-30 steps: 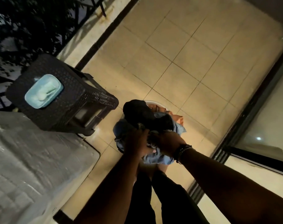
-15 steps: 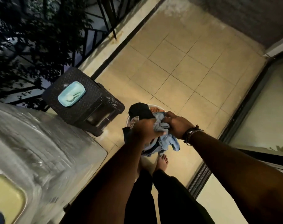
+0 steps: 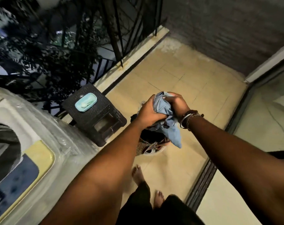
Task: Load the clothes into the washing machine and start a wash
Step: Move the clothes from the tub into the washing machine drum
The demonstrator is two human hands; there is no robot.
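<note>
Washing machine [image 3: 16, 143] left of stool [image 3: 96, 114], basket [image 3: 151, 143] right.

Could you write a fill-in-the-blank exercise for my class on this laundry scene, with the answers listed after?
1. Both hands grip a light ____ garment.
2. The bracelets sit on the ____ wrist.
3. The pale green dish rests on a dark woven ____.
4. The person's feet are ____.

Answers: blue; right; stool; bare

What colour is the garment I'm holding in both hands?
Light blue garment, denim-like, gripped by the left hand and right hand; head view.
</note>
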